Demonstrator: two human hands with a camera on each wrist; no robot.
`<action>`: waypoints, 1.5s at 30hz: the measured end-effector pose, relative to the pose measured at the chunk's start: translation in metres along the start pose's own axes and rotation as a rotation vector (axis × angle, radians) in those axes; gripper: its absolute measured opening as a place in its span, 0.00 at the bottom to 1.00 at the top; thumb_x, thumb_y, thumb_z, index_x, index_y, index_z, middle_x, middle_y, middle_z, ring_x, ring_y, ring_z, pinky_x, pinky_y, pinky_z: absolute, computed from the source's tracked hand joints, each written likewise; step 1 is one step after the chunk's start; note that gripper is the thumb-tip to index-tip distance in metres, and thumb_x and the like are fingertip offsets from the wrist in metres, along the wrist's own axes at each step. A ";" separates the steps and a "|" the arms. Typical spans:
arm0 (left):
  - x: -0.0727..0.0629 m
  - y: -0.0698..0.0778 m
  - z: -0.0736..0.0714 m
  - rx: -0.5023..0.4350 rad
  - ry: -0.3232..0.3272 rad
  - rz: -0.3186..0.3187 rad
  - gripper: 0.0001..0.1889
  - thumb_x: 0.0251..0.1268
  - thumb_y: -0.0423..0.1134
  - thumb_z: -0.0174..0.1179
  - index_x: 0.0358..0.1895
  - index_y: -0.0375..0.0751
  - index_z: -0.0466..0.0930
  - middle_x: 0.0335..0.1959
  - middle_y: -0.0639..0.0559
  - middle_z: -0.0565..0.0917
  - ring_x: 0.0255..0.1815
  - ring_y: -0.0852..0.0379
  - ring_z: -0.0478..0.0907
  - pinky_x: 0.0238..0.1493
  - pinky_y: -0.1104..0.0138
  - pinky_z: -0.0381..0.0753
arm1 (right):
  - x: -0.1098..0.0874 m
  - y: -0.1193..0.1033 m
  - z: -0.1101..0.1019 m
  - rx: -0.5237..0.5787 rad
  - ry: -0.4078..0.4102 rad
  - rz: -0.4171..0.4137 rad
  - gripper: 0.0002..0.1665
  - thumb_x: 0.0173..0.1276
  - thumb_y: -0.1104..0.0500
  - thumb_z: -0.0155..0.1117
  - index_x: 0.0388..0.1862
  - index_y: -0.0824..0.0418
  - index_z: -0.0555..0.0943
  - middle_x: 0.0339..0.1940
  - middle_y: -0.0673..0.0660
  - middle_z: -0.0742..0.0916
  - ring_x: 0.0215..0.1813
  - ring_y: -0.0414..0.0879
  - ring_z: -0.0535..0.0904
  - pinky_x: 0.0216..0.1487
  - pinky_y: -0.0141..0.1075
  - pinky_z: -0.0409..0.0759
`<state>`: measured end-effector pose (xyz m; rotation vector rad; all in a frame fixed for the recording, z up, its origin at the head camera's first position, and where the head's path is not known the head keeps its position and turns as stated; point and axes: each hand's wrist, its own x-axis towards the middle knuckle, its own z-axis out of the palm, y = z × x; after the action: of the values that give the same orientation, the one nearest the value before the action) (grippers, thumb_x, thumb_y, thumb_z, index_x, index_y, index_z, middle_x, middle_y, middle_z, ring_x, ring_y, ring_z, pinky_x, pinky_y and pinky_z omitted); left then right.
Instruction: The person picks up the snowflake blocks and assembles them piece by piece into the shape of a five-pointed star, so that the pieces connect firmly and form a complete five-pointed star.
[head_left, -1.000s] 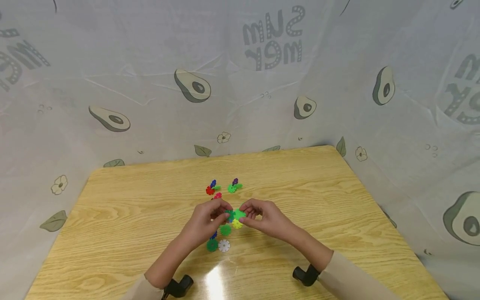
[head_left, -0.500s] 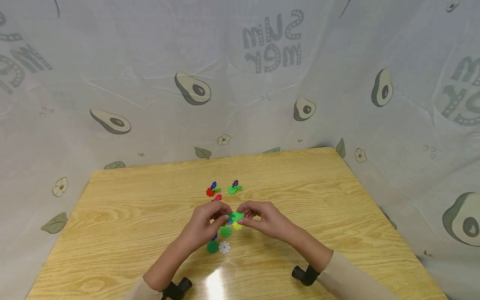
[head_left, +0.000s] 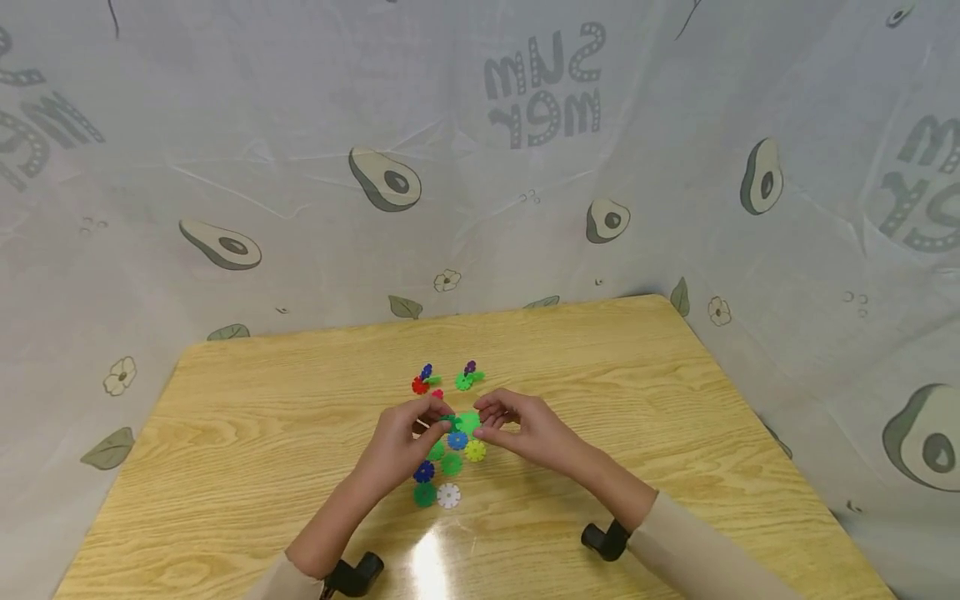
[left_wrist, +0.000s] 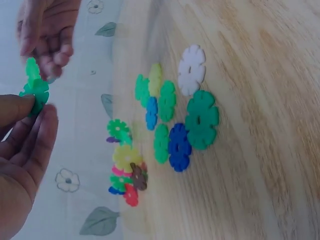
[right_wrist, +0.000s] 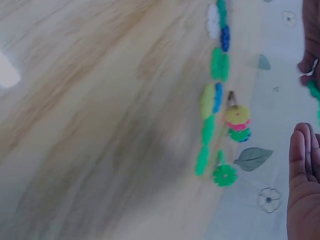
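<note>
My left hand (head_left: 401, 437) pinches a dark green notched disc (left_wrist: 39, 95) between thumb and fingertips. Slotted crosswise into it is a light green disc (left_wrist: 32, 69), so the two form one piece held up over the table. My right hand (head_left: 525, 429) is beside this piece, its thumb and fingers parted around nothing. In the right wrist view its fingers (right_wrist: 298, 155) are straight and apart from the green piece. Below the hands lie loose discs, among them a blue one (head_left: 457, 440), a yellow one (head_left: 475, 451) and a white one (head_left: 448, 496).
Two joined clusters stand farther back: a red, blue and green one (head_left: 421, 384) and a green and purple one (head_left: 465, 380). A cluster with a yellow disc (left_wrist: 127, 157) shows in the left wrist view. The wooden table (head_left: 637, 375) ends at a printed curtain (head_left: 300, 167).
My right fingers have come off the light green disc and drawn slightly apart from it. My left hand has shifted slightly left with the joined discs, uncovering the blue discs on the table.
</note>
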<state>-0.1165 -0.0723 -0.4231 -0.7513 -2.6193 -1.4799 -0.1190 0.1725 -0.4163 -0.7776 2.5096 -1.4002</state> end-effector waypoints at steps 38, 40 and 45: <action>0.005 0.007 -0.012 -0.470 0.023 -0.158 0.10 0.77 0.25 0.57 0.56 0.26 0.77 0.44 0.32 0.84 0.39 0.60 0.89 0.47 0.67 0.91 | 0.020 0.043 0.036 -0.445 -0.127 -0.035 0.14 0.69 0.60 0.73 0.50 0.66 0.84 0.43 0.57 0.84 0.45 0.44 0.75 0.49 0.37 0.80; 0.004 0.007 -0.011 -0.478 0.027 -0.160 0.10 0.76 0.25 0.57 0.55 0.25 0.77 0.44 0.33 0.84 0.39 0.60 0.89 0.47 0.67 0.91 | 0.019 0.044 0.037 -0.450 -0.124 -0.033 0.14 0.69 0.60 0.73 0.49 0.66 0.84 0.43 0.56 0.83 0.45 0.44 0.74 0.49 0.36 0.79; 0.003 0.006 -0.010 -0.482 0.025 -0.153 0.10 0.76 0.25 0.57 0.55 0.23 0.77 0.44 0.31 0.83 0.40 0.61 0.89 0.47 0.68 0.91 | 0.018 0.043 0.038 -0.441 -0.121 -0.025 0.17 0.69 0.57 0.74 0.51 0.65 0.84 0.44 0.55 0.83 0.45 0.44 0.73 0.50 0.37 0.79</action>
<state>-0.1187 -0.0762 -0.4118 -0.5549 -2.3647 -2.1881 -0.1349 0.1532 -0.4709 -0.9339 2.7492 -0.7776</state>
